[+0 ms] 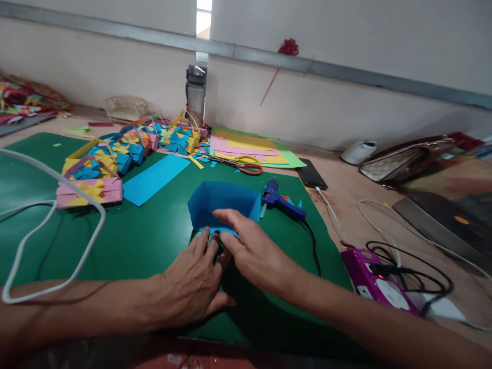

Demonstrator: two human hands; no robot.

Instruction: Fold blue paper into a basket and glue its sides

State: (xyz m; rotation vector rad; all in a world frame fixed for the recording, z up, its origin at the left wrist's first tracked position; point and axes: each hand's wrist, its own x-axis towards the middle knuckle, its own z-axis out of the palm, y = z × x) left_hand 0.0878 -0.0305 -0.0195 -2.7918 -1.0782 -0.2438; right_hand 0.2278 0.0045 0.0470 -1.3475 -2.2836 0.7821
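Observation:
A half-folded blue paper box (226, 195) lies on the green mat, its far and side walls standing up. My left hand (192, 282) has its fingers curled against the box's near edge, while its thumb sticks out apart below. From the right, my right hand (257, 251) grips the same edge, with the index finger reaching over the inside and the thumb close to the left fingertips. Part of the near wall is hidden by my fingers. Right of the box lies a blue hot glue gun (282, 200) with a glue stick in it.
Small paper baskets with bows (90, 189) line the left, beside a blue paper strip (156, 178). Scissors (238, 164) lie by colored paper sheets (249, 146). A phone (312, 174) and purple power strip (378, 282) with cords are right. A white cable (98, 225) loops over my left forearm.

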